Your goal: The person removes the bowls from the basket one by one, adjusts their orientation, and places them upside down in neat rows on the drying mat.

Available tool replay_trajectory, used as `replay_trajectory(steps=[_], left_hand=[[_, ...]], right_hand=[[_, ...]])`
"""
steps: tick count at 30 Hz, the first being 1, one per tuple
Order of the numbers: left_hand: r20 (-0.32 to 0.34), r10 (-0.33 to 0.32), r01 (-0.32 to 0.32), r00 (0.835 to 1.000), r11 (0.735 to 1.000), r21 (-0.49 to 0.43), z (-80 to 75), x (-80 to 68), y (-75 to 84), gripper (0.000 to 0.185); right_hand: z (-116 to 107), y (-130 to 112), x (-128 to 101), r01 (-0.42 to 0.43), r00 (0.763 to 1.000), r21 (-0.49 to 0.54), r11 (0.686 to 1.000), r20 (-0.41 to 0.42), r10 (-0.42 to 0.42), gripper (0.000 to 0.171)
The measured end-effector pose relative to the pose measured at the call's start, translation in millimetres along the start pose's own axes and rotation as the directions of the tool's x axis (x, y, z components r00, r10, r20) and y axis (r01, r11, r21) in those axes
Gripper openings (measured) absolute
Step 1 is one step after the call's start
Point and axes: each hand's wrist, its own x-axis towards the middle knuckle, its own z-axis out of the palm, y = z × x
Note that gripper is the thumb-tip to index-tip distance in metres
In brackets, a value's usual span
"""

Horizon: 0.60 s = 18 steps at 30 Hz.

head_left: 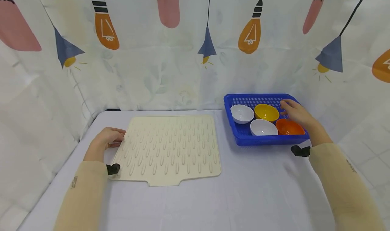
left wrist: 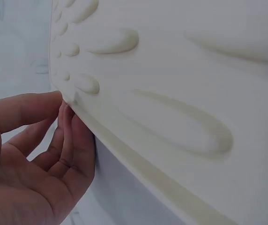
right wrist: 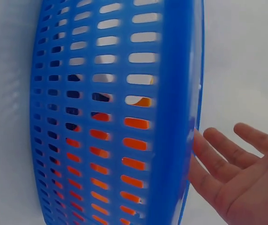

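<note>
A cream dish draining mat (head_left: 170, 149) with rows of raised oval ridges and a spout at its near side lies on the left of the table. My left hand (head_left: 109, 138) holds its left edge; in the left wrist view the thumb and fingers (left wrist: 80, 145) meet at that edge. On the right stands a blue perforated basket (head_left: 243, 141) with bowls in it. My right hand (head_left: 294, 112) hovers over its right side with fingers spread loosely, holding nothing. Nearest to it are an orange bowl (head_left: 289, 127) and a yellow bowl (head_left: 267, 112).
Two white bowls, one at the back left (head_left: 242, 113) and one in front (head_left: 263, 127), share the basket. A white cloth covers the table (head_left: 195, 207). Behind it hangs a curtain (head_left: 182, 71) printed with lamps and bulbs.
</note>
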Motion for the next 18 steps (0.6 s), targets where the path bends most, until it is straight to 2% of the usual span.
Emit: replay_trajectory(steps=[7,12,18], left_hand=[[0.014,0.046,-0.046,0.999,0.999,0.024,0.6,2.4,-3.1,0.064],[0.018,0.053,-0.054,0.998,0.998,0.019,-0.3,-0.2,-0.2,0.065],[0.022,0.047,-0.048,0.999,0.999,0.021,-2.7,5.5,-2.1,0.069]], right_hand=[[-6.3,-0.2,6.2,-0.047,0.998,-0.053,0.997,0.031,0.049,0.089],[-14.2,5.2,10.1,-0.065,0.996,-0.065,0.996,0.051,0.069,0.091],[-21.9,14.8,8.3,-0.085,0.991,-0.090,0.992,0.092,0.093,0.093]])
